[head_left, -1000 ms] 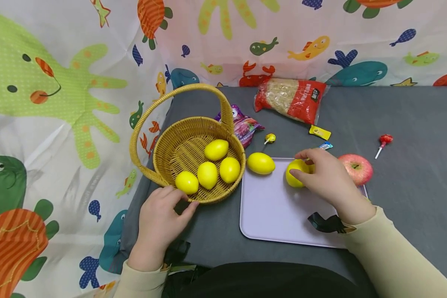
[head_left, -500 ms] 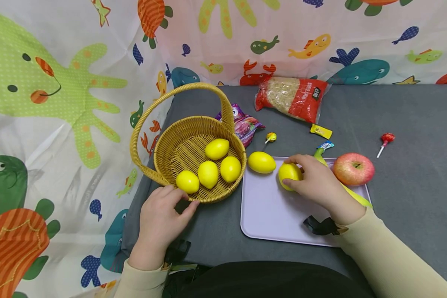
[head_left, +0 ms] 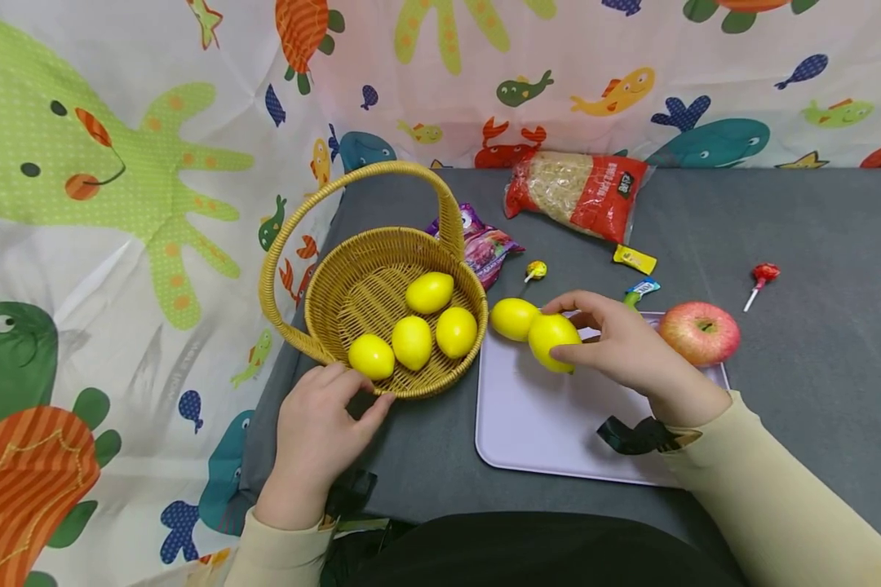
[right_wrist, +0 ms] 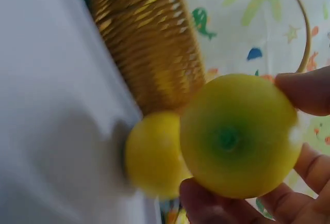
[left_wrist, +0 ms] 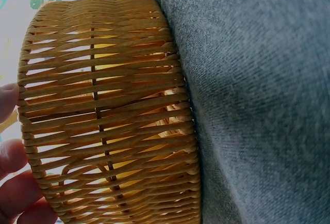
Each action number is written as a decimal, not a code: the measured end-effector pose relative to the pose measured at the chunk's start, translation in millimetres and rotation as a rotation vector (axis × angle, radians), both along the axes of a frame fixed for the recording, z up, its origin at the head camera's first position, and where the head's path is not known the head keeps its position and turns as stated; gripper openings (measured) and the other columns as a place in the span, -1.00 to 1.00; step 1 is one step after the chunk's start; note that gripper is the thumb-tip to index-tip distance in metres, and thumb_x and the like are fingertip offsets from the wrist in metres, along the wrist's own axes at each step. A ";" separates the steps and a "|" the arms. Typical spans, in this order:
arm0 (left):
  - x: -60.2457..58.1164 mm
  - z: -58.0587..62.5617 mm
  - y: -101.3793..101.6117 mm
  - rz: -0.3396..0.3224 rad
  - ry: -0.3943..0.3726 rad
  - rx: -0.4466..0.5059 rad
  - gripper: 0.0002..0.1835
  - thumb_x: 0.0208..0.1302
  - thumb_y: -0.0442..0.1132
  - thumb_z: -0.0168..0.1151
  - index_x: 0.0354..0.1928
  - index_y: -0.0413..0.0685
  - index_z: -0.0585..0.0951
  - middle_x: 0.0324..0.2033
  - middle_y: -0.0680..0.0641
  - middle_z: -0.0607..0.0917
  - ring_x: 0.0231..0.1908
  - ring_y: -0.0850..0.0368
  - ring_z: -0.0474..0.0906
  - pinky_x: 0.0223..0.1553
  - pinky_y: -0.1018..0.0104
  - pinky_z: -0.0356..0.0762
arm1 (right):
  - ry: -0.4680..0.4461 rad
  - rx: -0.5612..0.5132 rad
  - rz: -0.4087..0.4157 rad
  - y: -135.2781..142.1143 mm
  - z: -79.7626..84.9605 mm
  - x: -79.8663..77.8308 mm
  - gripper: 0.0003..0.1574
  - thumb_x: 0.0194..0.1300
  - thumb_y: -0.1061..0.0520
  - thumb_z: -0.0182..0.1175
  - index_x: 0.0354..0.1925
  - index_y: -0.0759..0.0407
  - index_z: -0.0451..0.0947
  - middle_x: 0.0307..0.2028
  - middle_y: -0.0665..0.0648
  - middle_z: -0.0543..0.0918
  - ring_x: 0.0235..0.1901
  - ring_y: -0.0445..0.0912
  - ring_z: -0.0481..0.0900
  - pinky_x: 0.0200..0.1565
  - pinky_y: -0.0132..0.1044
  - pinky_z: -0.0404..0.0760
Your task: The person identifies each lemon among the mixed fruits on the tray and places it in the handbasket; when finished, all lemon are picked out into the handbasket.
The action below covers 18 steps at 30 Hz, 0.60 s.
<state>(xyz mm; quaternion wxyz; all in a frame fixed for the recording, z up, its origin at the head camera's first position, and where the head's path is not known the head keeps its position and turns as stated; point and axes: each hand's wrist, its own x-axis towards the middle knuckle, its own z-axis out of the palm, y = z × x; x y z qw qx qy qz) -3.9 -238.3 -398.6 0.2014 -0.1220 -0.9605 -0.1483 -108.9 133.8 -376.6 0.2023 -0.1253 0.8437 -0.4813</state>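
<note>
A yellow lemon [head_left: 553,342] with a green tip is held between the thumb and fingers of my right hand [head_left: 631,346]; the right wrist view shows that lemon [right_wrist: 240,136] raised off the tray. A second lemon [head_left: 513,319] lies at the tray's far left corner, just behind the held one. My left hand [head_left: 323,436] holds the near rim of a round wicker basket [head_left: 360,306] with a tall handle. Several lemons [head_left: 412,343] rest inside. From the left wrist, the woven basket wall [left_wrist: 108,115] fills the middle, with fingertips [left_wrist: 13,157] at its rim.
A pale lilac tray [head_left: 536,440] lies right of the basket. A red apple [head_left: 700,333] sits at its far right corner. Behind are a red packet [head_left: 580,196], a purple packet [head_left: 484,249], a yellow lollipop [head_left: 535,271], small wrapped sweets [head_left: 635,259] and a red lollipop [head_left: 762,281].
My right hand has drawn the lemon leftward across the tray and lifted it, bringing it close to the other lemon. The left hand stays at the basket rim.
</note>
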 end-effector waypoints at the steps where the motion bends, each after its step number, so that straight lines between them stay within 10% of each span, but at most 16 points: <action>1: 0.2 0.0 -0.1 0.000 0.001 0.001 -0.73 0.06 0.03 0.54 -0.43 0.11 0.63 -0.50 0.12 0.55 -0.43 0.12 0.42 -0.40 0.23 0.43 | -0.010 -0.044 0.007 -3.2 3.2 -1.2 -0.41 0.22 0.12 0.43 0.20 -0.01 0.50 0.20 0.12 0.53 0.15 0.13 0.45 -0.03 -0.07 0.60; 10: 0.9 -0.2 -0.4 0.007 -0.015 0.009 -0.73 0.08 0.06 0.53 -0.43 0.13 0.63 -0.51 0.12 0.53 -0.43 0.13 0.40 -0.38 0.23 0.42 | -0.090 -0.460 0.153 -50.7 23.6 -17.4 -0.41 0.23 0.31 0.23 0.24 0.29 0.40 0.15 0.26 0.50 0.08 0.17 0.45 -0.02 -0.18 0.62; 18: 1.5 0.0 -0.7 0.007 -0.015 0.018 -0.71 0.08 0.07 0.54 -0.44 0.11 0.63 -0.51 0.10 0.55 -0.44 0.14 0.39 -0.36 0.23 0.43 | -0.080 -0.537 0.304 -107.9 19.6 -30.4 -0.35 0.09 0.35 0.16 0.20 0.23 0.38 0.14 0.24 0.51 0.03 0.15 0.50 0.02 -0.17 0.60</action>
